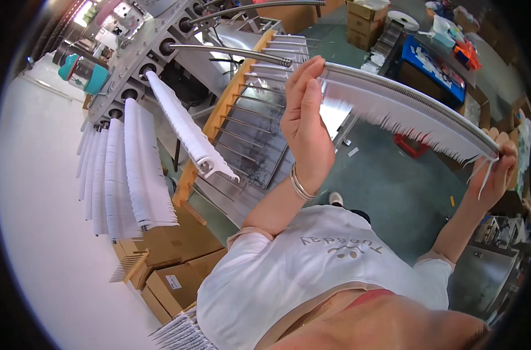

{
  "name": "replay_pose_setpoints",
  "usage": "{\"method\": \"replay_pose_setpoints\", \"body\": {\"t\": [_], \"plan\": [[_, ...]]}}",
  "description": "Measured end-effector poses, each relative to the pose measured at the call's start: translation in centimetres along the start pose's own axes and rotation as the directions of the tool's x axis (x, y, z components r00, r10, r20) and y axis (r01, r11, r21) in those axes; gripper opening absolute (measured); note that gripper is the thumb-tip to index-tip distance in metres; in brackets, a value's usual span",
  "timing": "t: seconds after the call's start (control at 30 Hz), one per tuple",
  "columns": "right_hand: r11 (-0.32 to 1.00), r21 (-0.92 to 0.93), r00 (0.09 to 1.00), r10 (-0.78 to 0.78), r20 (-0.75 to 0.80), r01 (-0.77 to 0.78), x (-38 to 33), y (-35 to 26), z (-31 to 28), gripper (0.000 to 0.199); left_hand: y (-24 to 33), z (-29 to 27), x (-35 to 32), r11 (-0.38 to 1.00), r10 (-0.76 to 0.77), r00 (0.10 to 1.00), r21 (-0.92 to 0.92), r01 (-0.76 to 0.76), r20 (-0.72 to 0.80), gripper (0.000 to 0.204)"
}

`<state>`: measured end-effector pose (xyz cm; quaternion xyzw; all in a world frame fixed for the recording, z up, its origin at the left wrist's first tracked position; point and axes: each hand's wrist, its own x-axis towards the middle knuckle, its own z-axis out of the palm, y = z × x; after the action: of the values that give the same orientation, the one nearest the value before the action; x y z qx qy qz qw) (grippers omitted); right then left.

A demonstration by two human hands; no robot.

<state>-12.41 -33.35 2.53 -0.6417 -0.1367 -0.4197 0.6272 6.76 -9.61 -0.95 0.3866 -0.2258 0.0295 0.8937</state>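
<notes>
- I see my left hand point(305, 119) raised with fingers straight and pressed together, closed around the near end of one long metal rod point(405, 96).
- My right hand point(499, 169) pinches the far end of the same rod, fingers curled over its tip.
- The rod spans from one hand to the other, tilted down toward the right hand, and carries one dense row of clear-white plastic strips point(394, 114) hanging like a fringe below it; I cannot count the single strips.
- A few loose strips droop just beneath the right hand.
- One silver bangle point(300, 185) sits on the left wrist, just below the hand.
- Left of the left hand, one rod loaded with white strips point(187, 125) juts from the machine point(143, 52); farther left I count about four more loaded rods hanging in white curtains point(122, 169).
- Above the left hand, two bare metal rods point(230, 52) project from the same machine.
- Behind the left hand stands one wooden-framed rack point(248, 128) of thin wire pins.
- Below and left of the left forearm, a stack of brown cardboard boxes point(178, 262); I make out at least three.
- Above the right hand, one blue crate point(435, 67).
- Below the rod, near the right hand, one small red object point(410, 146) lies on the green floor point(388, 186).
</notes>
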Motion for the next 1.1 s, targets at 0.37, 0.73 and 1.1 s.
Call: {"method": "replay_pose_setpoints", "body": {"t": [0.37, 0.73, 1.1], "plan": [[0.995, 0.07, 0.991, -0.083, 0.109, 0.075, 0.4, -1.7, -3.6, 0.017, 2.9, 0.7, -0.2, 0.974, 0.223, 0.974, 0.038, -0.224, 0.036, 0.028], [0.861, -0.172, 0.868, -0.434, 0.242, 0.479, 1.2, -1.9, 1.1, 0.033, 2.8, -0.9, 1.8, 0.821, 0.477, 0.879, 0.351, -0.451, 0.013, 0.028], [0.665, -0.333, 0.713, -0.445, 0.541, 0.668, 4.2, -1.2, 6.2, 0.031, 3.7, -1.9, 3.0, 0.74, 0.434, 0.899, 0.547, -0.392, 0.057, 0.042]]}}
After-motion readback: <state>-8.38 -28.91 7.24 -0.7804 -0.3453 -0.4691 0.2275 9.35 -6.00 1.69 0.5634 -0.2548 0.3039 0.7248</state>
